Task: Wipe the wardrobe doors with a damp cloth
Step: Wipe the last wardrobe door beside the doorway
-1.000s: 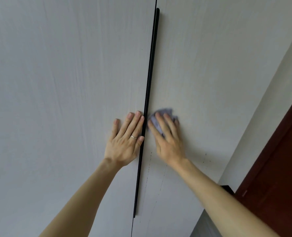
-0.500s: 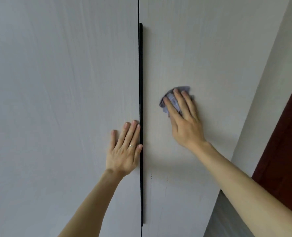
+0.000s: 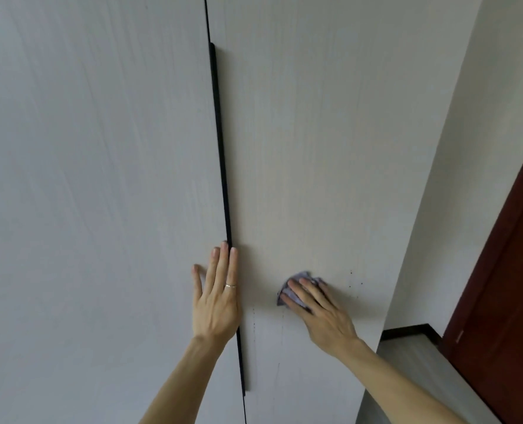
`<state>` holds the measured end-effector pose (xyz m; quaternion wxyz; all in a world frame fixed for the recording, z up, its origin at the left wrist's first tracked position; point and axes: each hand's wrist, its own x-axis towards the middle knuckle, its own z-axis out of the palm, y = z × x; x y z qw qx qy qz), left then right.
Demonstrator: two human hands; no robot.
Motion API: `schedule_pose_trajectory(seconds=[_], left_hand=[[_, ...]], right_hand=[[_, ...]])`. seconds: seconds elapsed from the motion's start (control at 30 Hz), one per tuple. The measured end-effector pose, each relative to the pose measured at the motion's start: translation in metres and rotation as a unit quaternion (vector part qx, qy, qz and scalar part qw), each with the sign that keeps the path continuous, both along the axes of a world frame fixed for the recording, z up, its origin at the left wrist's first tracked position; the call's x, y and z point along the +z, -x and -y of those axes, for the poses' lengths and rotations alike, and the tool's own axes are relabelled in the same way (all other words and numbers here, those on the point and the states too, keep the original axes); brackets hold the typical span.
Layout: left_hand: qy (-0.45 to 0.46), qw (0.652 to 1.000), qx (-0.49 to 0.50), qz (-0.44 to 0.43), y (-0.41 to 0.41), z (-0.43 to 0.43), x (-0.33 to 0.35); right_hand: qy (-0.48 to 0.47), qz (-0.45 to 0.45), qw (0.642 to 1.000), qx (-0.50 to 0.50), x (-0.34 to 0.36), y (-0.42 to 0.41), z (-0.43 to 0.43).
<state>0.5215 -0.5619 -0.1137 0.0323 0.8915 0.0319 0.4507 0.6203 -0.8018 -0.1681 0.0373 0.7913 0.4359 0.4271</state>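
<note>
Two pale wood-grain wardrobe doors fill the view: the left door (image 3: pixel 94 179) and the right door (image 3: pixel 315 133), split by a long black handle strip (image 3: pixel 222 166). My left hand (image 3: pixel 215 298) lies flat on the left door's edge, fingers spread, a ring on one finger, touching the strip. My right hand (image 3: pixel 318 310) presses a small crumpled grey-purple cloth (image 3: pixel 293 289) against the right door, low down. Most of the cloth is hidden under my fingers. Small dark specks (image 3: pixel 355 278) dot the door just right of the cloth.
A white wall (image 3: pixel 456 148) runs along the right of the wardrobe. A dark red-brown door (image 3: pixel 508 286) stands at the far right. Below it are a black skirting board (image 3: pixel 407 330) and grey floor (image 3: pixel 413 371).
My right hand slid the cloth up the right door, then down and to the right to a lower spot. My left hand stayed flat by the handle strip. The view tilted.
</note>
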Motion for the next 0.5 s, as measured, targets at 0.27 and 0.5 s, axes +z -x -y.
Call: schedule_pose_trajectory(seconds=[0.27,0.5], left_hand=[[0.036,0.999,0.020,-0.002,-0.012,0.009,-0.008],[0.025,0.999,0.011,0.045,-0.022,0.002,-0.019]], right_hand=[[-0.250,-0.008,0.968,0.020,0.135,-0.036,0.028],[-0.322,0.003,0.946,0.030,0.056,-0.048,0.027]])
